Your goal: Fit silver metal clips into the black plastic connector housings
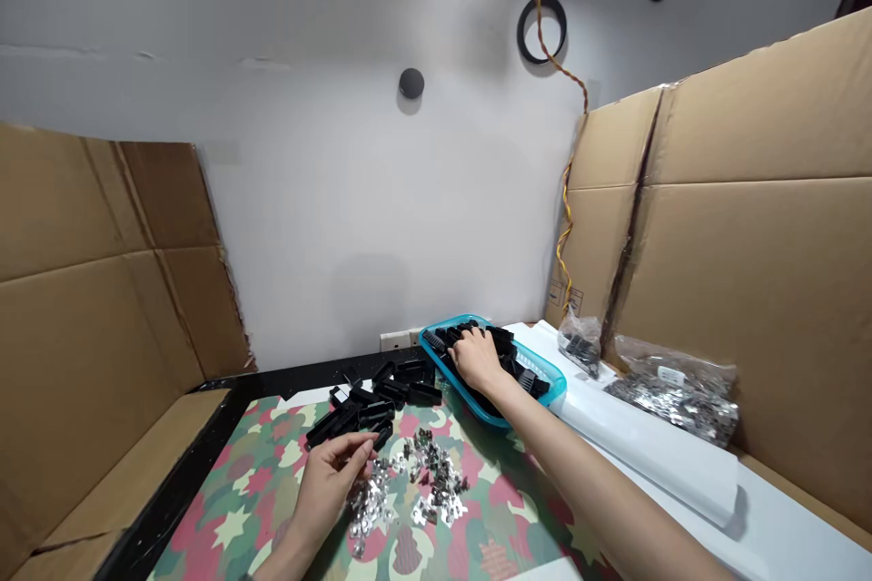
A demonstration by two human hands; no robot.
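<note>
A person's left hand point(327, 481) hangs half curled at lower centre of the frame, its fingertips point(368, 441) drawn together just beside a heap of small silver metal pieces point(422, 481); whether they pinch anything is too small to tell. The heap lies on a camouflage-patterned mat point(232, 508) in pink, green and cream. Just beyond it sit loose black plastic parts point(371, 399), stacked untidily at the mat's far edge. The person's right hand point(477, 359) reaches into a teal plastic tray point(470, 404), partly open, fingers spread over more black plastic parts point(521, 372); its grip cannot be told. To the right lies a long white sheet point(647, 445), with a clear bag of silver pieces point(674, 399) and a small bag of black parts point(579, 343) behind it. Cardboard panels point(749, 200) line the right side, others point(88, 336) the left. A twisted yellow-and-brown wire point(562, 236) runs down the white wall point(368, 200) at upper right.
</note>
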